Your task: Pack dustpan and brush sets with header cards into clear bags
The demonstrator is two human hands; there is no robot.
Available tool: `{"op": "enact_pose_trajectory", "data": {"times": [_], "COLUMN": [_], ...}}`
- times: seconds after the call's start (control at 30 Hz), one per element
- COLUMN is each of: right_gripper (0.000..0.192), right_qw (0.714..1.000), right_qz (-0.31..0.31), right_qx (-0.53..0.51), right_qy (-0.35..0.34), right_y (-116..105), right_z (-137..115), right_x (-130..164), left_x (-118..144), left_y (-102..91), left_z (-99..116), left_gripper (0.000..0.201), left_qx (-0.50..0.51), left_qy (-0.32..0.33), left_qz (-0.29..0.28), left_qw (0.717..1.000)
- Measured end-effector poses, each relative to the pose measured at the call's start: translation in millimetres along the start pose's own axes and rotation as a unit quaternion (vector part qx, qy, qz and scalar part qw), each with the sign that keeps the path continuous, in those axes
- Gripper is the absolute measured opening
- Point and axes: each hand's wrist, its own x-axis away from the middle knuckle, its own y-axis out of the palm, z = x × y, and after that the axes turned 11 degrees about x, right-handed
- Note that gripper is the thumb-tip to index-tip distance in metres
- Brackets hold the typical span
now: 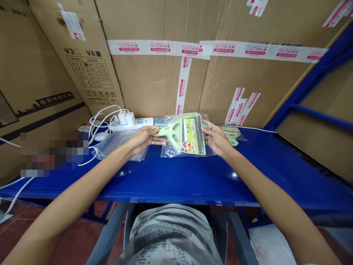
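Observation:
I hold a pale green plastic dustpan (176, 133) with a printed label, partly inside a clear plastic bag (198, 141), just above the blue shelf (193, 176). My left hand (142, 140) grips its handle end. My right hand (216, 139) holds the bag's right edge at the pan's wide end. A second green dustpan (231, 134) in a bag lies on the shelf just behind my right hand.
A pile of clear empty bags (116, 144) lies left of my left hand. A white power strip (132, 123) with chargers and white cables sits at the back left. Taped cardboard boxes (165, 73) wall the back; a blue rack frame (317, 110) rises at the right.

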Motion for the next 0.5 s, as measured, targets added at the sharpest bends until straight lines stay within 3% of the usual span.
{"op": "enact_pose_trajectory", "data": {"times": [0.2,0.4,0.5], "right_gripper": [0.063,0.081,0.069], "right_qw": [1.0,0.992,0.986], "right_qz": [0.018,0.056,0.077], "right_qx": [0.01,0.066,0.062], "right_qy": [-0.011,-0.088,-0.137], "right_y": [-5.9,-2.1,-0.9], "right_z": [-9.9,-6.0,-3.3], "right_x": [0.4,3.6,2.8], "left_x": [2.4,-0.8,-1.1], "left_y": [-0.1,-1.3,-1.1], "left_z": [5.8,0.8,-1.2], "left_gripper": [0.021,0.02,0.02], "left_qx": [0.034,0.052,0.055], "left_qy": [0.009,0.01,0.022], "left_qz": [-0.006,0.001,0.006], "left_qw": [0.999,0.999,0.998]}}
